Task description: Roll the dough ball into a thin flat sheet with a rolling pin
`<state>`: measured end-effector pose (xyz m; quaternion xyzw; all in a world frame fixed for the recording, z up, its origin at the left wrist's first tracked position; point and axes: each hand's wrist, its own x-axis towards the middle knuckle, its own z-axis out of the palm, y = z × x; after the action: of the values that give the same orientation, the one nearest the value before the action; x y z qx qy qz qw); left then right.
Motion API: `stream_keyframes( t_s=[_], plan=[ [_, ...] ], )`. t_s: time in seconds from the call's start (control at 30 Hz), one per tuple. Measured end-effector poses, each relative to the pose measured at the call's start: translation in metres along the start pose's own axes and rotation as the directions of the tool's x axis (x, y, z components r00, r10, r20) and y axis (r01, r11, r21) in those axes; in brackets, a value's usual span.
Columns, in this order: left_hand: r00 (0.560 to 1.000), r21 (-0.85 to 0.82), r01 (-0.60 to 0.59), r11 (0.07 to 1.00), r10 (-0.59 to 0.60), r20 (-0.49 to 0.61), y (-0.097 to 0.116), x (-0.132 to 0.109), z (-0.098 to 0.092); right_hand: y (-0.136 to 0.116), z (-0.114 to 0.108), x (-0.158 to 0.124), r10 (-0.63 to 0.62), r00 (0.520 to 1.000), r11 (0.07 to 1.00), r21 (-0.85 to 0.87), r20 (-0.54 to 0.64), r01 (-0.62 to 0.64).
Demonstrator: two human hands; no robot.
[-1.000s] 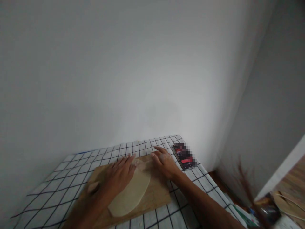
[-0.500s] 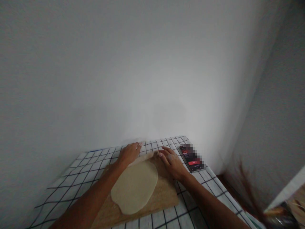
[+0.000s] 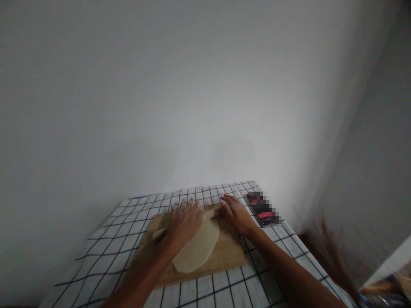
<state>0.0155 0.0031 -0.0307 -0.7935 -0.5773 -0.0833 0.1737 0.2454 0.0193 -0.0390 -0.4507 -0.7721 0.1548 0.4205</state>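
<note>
A flat oval of pale dough lies on a wooden board on a table with a white cloth of dark grid lines. A pale rolling pin lies across the far part of the dough. My left hand lies flat on the pin with fingers stretched out, over the dough's left side. My right hand rests with fingers out on the pin's right end at the board's far right corner.
A phone with a lit screen lies on the cloth just right of the board. A plain white wall stands behind the table. A grey wall and blurred clutter fill the right side.
Both hands have pulled back toward me with the rolling pin, from the board's far edge onto the dough. My view has shifted a little to the left.
</note>
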Motion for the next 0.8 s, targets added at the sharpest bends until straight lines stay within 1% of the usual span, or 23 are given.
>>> stream_keyframes(
  t_s=[0.07, 0.13, 0.2, 0.23, 0.3, 0.37, 0.47, 0.5, 0.53, 0.6, 0.67, 0.7, 0.8],
  plan=[
    [0.999, 0.019, -0.045, 0.999, 0.045, -0.011, 0.008, -0.014, -0.005, -0.003, -0.002, -0.001, -0.001, 1.0, 1.0, 0.01, -0.009, 0.001],
    [0.998, 0.033, -0.052, 0.998, 0.053, -0.034, 0.016, -0.029, -0.01, -0.005, -0.003, -0.001, 0.0, 1.0, 1.0, 0.016, -0.016, 0.0],
    [0.995, 0.044, -0.065, 0.997, 0.068, -0.072, 0.023, -0.047, -0.012, -0.006, -0.005, -0.001, -0.002, 1.0, 1.0, 0.018, -0.018, 0.003],
    [0.99, 0.052, -0.094, 0.994, 0.098, -0.098, 0.026, -0.057, -0.013, -0.006, -0.005, -0.001, -0.004, 1.0, 1.0, 0.017, -0.019, 0.004],
    [0.97, 0.078, -0.155, 0.985, 0.167, -0.175, 0.033, -0.079, -0.014, -0.006, -0.007, 0.0, -0.01, 1.0, 1.0, 0.014, -0.018, 0.01],
    [0.947, 0.097, -0.187, 0.977, 0.206, -0.247, 0.037, -0.102, -0.015, -0.006, -0.008, 0.001, -0.021, 1.0, 1.0, 0.014, -0.021, 0.021],
    [0.926, 0.064, -0.239, 0.969, 0.247, -0.285, 0.038, -0.13, -0.015, -0.007, -0.009, 0.001, -0.036, 0.999, 0.999, 0.022, -0.038, 0.037],
    [0.928, 0.019, -0.247, 0.969, 0.242, -0.282, 0.036, -0.136, -0.016, -0.007, -0.009, 0.001, -0.035, 0.998, 0.999, 0.022, -0.043, 0.036],
    [0.937, -0.043, -0.234, 0.971, 0.214, -0.277, 0.033, -0.14, -0.017, -0.008, -0.009, 0.001, -0.034, 0.999, 0.999, 0.021, -0.042, 0.035],
    [0.962, -0.168, -0.153, 0.974, 0.108, -0.249, 0.026, -0.142, -0.022, -0.009, -0.009, 0.001, -0.028, 0.999, 0.999, 0.016, -0.033, 0.028],
    [0.979, -0.26, -0.044, 0.965, -0.01, -0.203, 0.017, -0.137, -0.03, -0.01, -0.009, 0.001, -0.022, 1.0, 1.0, 0.018, -0.021, 0.023],
    [0.982, -0.298, -0.009, 0.954, -0.048, -0.181, 0.013, -0.133, -0.033, -0.011, -0.009, 0.001, -0.021, 1.0, 1.0, 0.021, -0.015, 0.021],
    [0.99, -0.436, 0.06, 0.898, -0.108, -0.086, 0.005, -0.117, -0.039, -0.013, -0.01, 0.0, -0.033, 0.999, 0.999, 0.04, -0.01, 0.034]
  ],
)
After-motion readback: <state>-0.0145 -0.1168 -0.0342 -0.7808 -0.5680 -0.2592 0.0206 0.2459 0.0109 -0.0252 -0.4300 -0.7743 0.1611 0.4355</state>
